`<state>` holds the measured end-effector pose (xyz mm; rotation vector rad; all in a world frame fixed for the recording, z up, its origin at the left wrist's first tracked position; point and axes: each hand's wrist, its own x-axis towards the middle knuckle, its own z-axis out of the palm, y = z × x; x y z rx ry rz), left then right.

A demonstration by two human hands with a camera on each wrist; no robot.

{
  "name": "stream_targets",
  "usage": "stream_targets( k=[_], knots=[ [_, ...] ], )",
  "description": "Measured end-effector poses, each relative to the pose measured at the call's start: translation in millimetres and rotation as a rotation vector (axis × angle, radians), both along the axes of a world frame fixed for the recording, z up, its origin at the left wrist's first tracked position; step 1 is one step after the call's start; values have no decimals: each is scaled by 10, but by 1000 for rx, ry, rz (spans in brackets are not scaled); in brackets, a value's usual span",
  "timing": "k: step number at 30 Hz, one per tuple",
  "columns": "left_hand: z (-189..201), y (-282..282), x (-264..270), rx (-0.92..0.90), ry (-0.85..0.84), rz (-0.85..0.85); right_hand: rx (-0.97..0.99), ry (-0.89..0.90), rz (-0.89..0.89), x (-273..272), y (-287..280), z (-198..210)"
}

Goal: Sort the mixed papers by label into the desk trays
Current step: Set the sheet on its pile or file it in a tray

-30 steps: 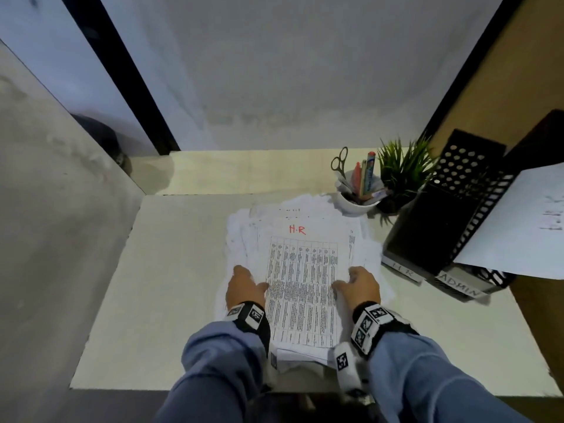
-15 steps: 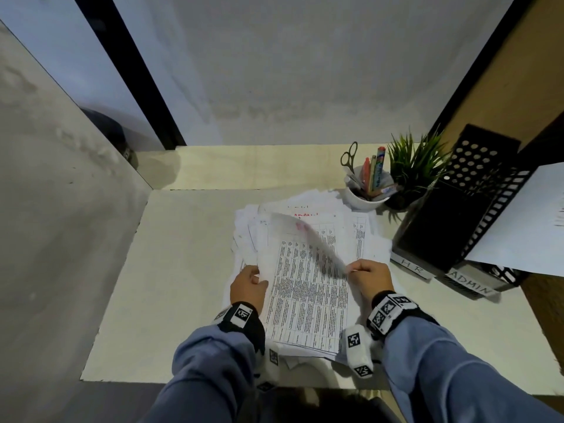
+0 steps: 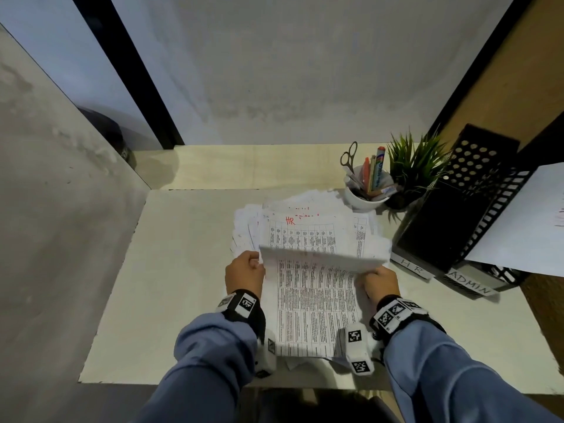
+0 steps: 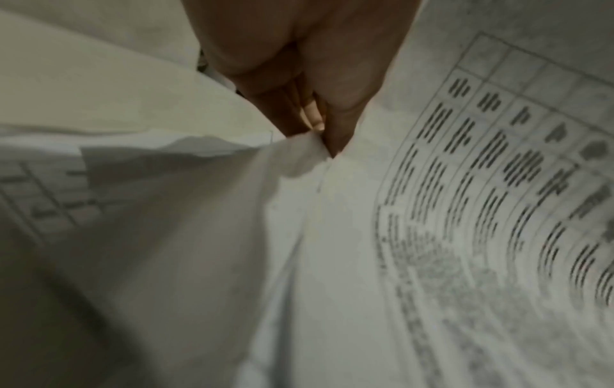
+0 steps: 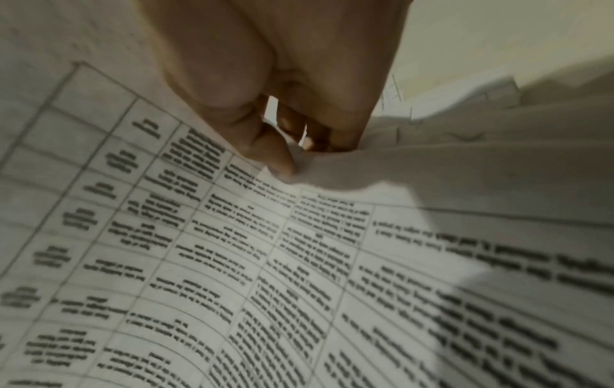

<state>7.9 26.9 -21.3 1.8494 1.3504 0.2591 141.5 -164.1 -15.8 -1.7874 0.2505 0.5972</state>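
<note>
Both our hands pinch one thin printed sheet point(image 3: 317, 300): left hand point(image 3: 245, 274) at its left edge, right hand point(image 3: 381, 285) at its right. It curls limply over the ragged paper pile point(image 3: 305, 227) beside the black perforated trays point(image 3: 457, 209).

Top sheet point(image 3: 314, 300) with printed table bends up off my messy paper pile point(image 3: 305, 221); next sheet reads "HR" in red. Black trays point(image 3: 451, 215) stand right, labelled HR, ADMIN.
</note>
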Motion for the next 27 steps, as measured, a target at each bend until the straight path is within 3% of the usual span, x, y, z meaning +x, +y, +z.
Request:
stream_targets(
  k=[5,9,12,16,20,24,27],
  knots=[
    [4,-28,-117,54,-91,-55,-21,38,6,7,23,176],
    [12,-117,-192,40,-306,55,-62,101,30,68,18,91],
    [7,-182,-161,-71,-386,124,-74,134,38,104,21,34],
    [-46,-173,-68,-368,-472,198,-3,168,-42,84,64,2],
    [41,-199,-31,-499,-422,139,-1,111,-49,73,74,19],
    [37,-209,-6,-708,-428,84,198,155,-167,108,108,159],
    [401,-314,116,-544,-506,-76,279,96,-60,120,190,439]
  ],
)
